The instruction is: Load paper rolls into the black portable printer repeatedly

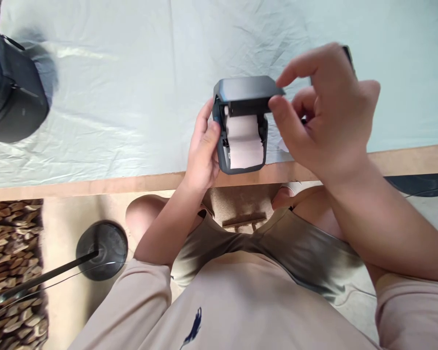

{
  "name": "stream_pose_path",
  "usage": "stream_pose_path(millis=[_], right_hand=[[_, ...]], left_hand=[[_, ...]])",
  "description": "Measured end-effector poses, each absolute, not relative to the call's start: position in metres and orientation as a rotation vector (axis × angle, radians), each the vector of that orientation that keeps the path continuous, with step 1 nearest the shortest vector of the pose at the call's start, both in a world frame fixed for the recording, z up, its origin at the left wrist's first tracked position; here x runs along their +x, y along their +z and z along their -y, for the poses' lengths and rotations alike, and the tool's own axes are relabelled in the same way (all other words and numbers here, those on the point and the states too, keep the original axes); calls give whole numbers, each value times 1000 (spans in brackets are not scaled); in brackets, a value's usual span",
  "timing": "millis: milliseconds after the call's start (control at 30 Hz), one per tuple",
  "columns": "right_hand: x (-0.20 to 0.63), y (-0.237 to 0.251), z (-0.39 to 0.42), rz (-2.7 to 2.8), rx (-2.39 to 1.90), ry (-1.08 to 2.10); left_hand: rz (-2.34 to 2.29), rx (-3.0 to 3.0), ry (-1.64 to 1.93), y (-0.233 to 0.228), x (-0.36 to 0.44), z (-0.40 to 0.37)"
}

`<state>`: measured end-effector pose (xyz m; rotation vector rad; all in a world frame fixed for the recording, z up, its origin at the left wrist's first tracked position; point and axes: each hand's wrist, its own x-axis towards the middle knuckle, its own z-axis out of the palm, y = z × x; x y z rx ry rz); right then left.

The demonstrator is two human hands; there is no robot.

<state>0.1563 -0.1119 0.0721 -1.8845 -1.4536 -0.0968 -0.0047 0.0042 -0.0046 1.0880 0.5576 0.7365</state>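
Note:
A small dark grey label printer [222, 150] is held over the table's near edge, its hinged lid [250, 90] raised. Inside its bay lies white paper [245, 143], with the strip coming down toward the front. My left hand [204, 150] wraps round the printer's left side, thumb on the near face. At the lid's right corner, my right hand [324, 102] pinches the edge between thumb and forefinger; its other fingers are curled. A dark-edged flat object [348, 56] shows behind my right hand, mostly hidden, so its kind is unclear.
A pale cloth [124, 87] covers the table, whose wooden edge [131, 184] runs in front of me. On the left stands a dark zipped bag [14, 92]. Below are a round black stand base [102, 250] with a pole, and a pile of wood chips [14, 233].

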Motion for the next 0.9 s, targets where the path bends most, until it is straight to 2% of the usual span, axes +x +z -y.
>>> stream_pose_path(millis=[100,167,467,767,900], right_hand=[[154,71,104,1317,-1651,71],[156,70,97,1365,-1674,98],[153,94,79,1783,-2434,258],[151,112,76,1972,-2478,363],[162,119,84,1623,-2252,533]], left_hand=[[-530,1109,723,-5,-7,-3],[-549,1100,718,-6,-9,-3],[-603,1071,733,-6,-10,-1],[-701,1012,692,5,-8,4],[-702,944,716,13,-6,3]])
